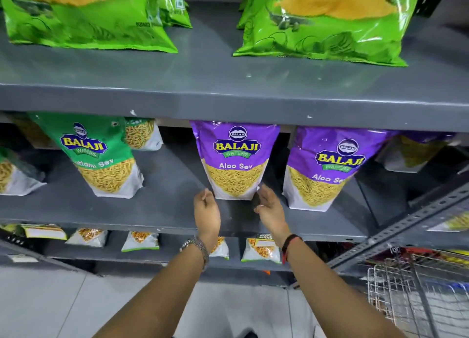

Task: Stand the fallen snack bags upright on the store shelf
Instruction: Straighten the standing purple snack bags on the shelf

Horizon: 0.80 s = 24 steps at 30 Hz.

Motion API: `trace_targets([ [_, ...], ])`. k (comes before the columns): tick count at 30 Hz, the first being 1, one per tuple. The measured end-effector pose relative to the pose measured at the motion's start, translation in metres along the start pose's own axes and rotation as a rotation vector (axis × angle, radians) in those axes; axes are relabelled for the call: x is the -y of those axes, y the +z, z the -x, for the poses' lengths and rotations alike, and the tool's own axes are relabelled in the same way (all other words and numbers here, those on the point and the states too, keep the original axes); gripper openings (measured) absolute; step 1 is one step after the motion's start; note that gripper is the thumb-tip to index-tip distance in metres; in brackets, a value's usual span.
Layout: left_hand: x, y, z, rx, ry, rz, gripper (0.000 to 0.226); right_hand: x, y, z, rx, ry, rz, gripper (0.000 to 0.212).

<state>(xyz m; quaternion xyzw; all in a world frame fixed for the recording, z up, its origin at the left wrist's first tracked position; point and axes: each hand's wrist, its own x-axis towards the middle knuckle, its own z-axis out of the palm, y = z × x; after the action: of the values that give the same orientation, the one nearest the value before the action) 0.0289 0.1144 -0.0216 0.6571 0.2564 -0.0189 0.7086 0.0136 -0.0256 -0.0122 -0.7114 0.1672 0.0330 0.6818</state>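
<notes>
My two bare arms are closest to me, reaching up from the bottom toward the middle shelf. The floor under them is pale and smooth.

On the far left of that grey shelf a small bag of yellow sticks peeks in at the edge. Next comes a green Balaji bag, standing up and tipped a bit to the left. Another bag stands behind it.

My left hand has a metal watch on the wrist. Its fingers are curled loosely and it holds nothing. It sits just beside the bottom left corner of the purple Aloo Sev bag. That bag stands upright on the middle shelf, with its top under the edge of the shelf above. My right hand has a dark band on the wrist. It is open, fingers spread, just beside the bag's bottom right corner. I cannot tell if either hand touches the bag.

To the right a second purple bag stands up too, leaning a little. More bags sit in the dark behind it.

The top shelf is grey and shiny, with two big bright green bags on it. The lowest shelf has a row of small white packets. At the far right are a grey metal post with holes and a wire basket down low.
</notes>
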Motion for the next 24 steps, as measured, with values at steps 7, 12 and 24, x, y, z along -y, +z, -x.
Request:
trace_targets([
  [7,0.011,0.064,0.054,0.439,-0.042,0.023,0.024,-0.019,-0.090,0.029,-0.660,-0.011,-0.037,0.024],
  [12,-0.002,0.121,0.064,0.640,-0.168,-0.034,0.043,-0.006,-0.149,-0.006,-0.631,0.085,-0.235,0.049],
  [24,0.007,0.167,0.079,0.789,-0.150,-0.275,0.093,-0.018,-0.181,-0.020,-0.492,0.083,-0.225,0.048],
])
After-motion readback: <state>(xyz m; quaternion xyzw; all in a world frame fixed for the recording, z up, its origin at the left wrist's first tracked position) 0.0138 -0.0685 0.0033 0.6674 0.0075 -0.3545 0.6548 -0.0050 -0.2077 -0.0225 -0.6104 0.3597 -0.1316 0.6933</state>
